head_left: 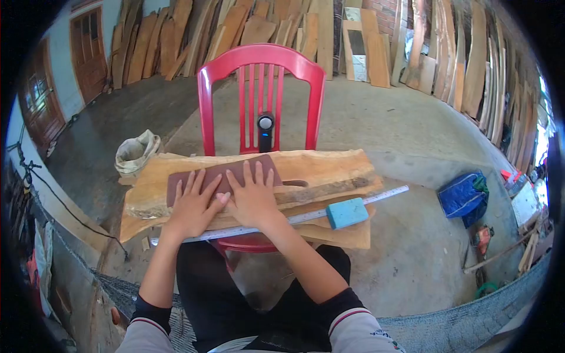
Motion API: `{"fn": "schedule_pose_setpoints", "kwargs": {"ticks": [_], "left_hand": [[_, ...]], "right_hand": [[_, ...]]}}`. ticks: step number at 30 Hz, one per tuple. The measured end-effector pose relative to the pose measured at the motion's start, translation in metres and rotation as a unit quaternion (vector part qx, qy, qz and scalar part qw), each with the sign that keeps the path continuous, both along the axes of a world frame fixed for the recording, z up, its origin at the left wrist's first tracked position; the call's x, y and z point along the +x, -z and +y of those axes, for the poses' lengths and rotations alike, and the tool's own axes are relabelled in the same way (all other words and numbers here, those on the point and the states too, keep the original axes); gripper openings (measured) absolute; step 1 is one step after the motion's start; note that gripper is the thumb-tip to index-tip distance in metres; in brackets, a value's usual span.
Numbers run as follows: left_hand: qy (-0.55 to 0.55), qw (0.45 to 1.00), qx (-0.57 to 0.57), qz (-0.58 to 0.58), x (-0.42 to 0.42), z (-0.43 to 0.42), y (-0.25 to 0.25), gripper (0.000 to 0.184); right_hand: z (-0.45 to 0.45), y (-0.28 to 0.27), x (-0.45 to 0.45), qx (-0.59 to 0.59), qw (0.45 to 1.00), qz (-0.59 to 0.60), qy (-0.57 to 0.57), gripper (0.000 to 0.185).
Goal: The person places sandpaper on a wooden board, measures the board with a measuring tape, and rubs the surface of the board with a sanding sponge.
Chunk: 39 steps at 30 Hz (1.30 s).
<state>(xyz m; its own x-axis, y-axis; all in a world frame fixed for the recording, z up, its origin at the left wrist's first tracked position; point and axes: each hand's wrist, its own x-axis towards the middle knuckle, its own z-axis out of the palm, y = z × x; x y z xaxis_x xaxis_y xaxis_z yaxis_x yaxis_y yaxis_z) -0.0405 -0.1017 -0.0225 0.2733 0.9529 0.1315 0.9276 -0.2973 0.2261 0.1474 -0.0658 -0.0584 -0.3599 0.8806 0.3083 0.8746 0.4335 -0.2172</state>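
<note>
Centrally, both bare hands lie palm down on a brown sheet [271, 167], which rests on a wooden slab [329, 162]; clock positions are read about the sheet. The left hand [196, 206], toward 8 o'clock, has its fingers extended and spread; the right hand [253, 200], toward 4 o'clock, shows the same wide posture, the thumbs close together and neither hand grasping. A pale rod [306, 216] crosses the slab from near 7 to 3 o'clock, passing just beside a blue block [347, 213], which sits on the wood between 3 and 4 o'clock. A red chair [206, 112] raises its backrest at 1 o'clock, with a black device [265, 134] before its slats. Farther out, a whitish sack [132, 156] stands between 9 and 10 o'clock, and a blue bag [459, 197] lies at 3 o'clock.
</note>
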Motion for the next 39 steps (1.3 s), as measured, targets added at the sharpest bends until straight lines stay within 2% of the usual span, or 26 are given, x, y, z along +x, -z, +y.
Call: {"fn": "schedule_pose_setpoints", "kwargs": {"ticks": [4, 8, 17, 24, 28, 34, 39], "left_hand": [[0.007, 0.999, -0.036, -0.014, -0.004, 0.006, -0.009, 0.072], [-0.004, 1.000, -0.014, 0.000, -0.003, 0.032, 0.000, 0.073], [-0.009, 1.000, 0.011, -0.006, 0.009, -0.013, 0.008, 0.074], [-0.003, 1.000, -0.013, -0.001, -0.002, 0.055, 0.009, 0.077], [0.015, 0.998, -0.048, -0.026, -0.020, 0.069, 0.000, 0.076], [-0.014, 1.000, 0.024, -0.001, -0.038, -0.013, 0.007, 0.070], [-0.019, 0.999, -0.024, 0.012, -0.057, -0.014, -0.005, 0.067]], "right_hand": [[0.007, -0.010, -0.003, -0.046, 0.999, 0.006, 0.004, 0.074], [0.028, -0.005, -0.006, -0.016, 1.000, -0.018, 0.016, 0.072], [-0.019, -0.005, -0.002, 0.014, 1.000, -0.014, 0.020, 0.071], [0.046, -0.015, -0.007, -0.062, 0.998, -0.018, 0.024, 0.071], [0.051, -0.023, -0.029, -0.096, 0.993, -0.039, 0.057, 0.074], [-0.016, -0.011, -0.049, -0.015, 0.999, -0.042, 0.004, 0.076], [-0.014, -0.013, -0.072, -0.026, 1.000, -0.012, -0.008, 0.074]]}}
